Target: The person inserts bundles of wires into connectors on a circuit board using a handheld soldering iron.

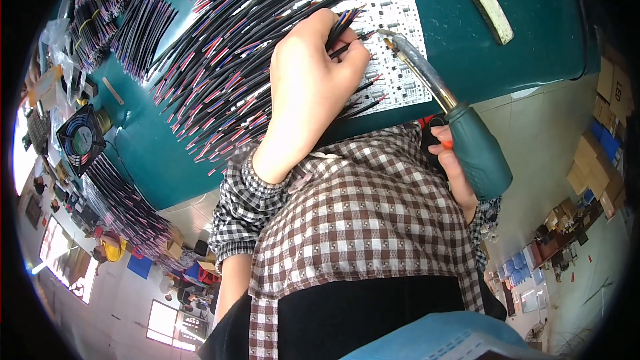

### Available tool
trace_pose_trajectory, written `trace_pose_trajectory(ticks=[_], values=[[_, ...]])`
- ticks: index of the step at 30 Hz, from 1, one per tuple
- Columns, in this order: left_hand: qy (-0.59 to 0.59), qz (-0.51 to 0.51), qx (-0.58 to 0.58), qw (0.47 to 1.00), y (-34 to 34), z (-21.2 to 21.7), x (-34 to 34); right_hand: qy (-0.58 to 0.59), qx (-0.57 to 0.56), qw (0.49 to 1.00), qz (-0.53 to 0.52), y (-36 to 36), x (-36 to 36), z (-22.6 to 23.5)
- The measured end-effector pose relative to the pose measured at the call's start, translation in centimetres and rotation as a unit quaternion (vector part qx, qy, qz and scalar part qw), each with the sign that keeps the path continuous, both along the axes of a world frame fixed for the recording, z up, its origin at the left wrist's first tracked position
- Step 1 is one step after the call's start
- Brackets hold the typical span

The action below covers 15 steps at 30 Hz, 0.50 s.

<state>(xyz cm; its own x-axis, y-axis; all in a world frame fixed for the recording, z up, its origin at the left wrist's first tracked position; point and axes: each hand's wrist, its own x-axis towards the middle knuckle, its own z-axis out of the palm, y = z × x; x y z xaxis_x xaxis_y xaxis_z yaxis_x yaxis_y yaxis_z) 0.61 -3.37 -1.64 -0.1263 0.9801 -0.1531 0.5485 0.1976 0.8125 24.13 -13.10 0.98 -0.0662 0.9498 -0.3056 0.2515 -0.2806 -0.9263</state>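
Black wires (342, 27) — the left hand (312, 73) pinches them.

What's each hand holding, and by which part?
Left hand: black-sheathed wires, near their coloured tips. Right hand: metal-tipped soldering iron, by its green handle.

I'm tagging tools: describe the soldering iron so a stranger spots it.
On the green table, find the white circuit-board sheet. The soldering iron crosses its right edge, held in the right hand; unlike the thin wires nearby, it has a thick dark-green handle.
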Motion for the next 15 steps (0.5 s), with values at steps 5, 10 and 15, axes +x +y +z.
trace_pose_trajectory(ticks=[5, 10, 15], values=[[0.009, 0.001, 0.001, 1.000, -0.3, 0.5, 0.9, -0.022, 0.016, 1.000, 0.015, -0.1, 0.9, 0.1], [-0.007, 0.003, -0.004, 1.000, -0.5, 1.1, 1.7, -0.123, 0.056, 0.988, 0.072, -0.2, 2.1, 0.8], [0.003, 0.003, -0.001, 1.000, -0.6, 1.2, 2.0, -0.170, 0.019, 0.981, 0.089, -1.2, 3.1, 0.7]])
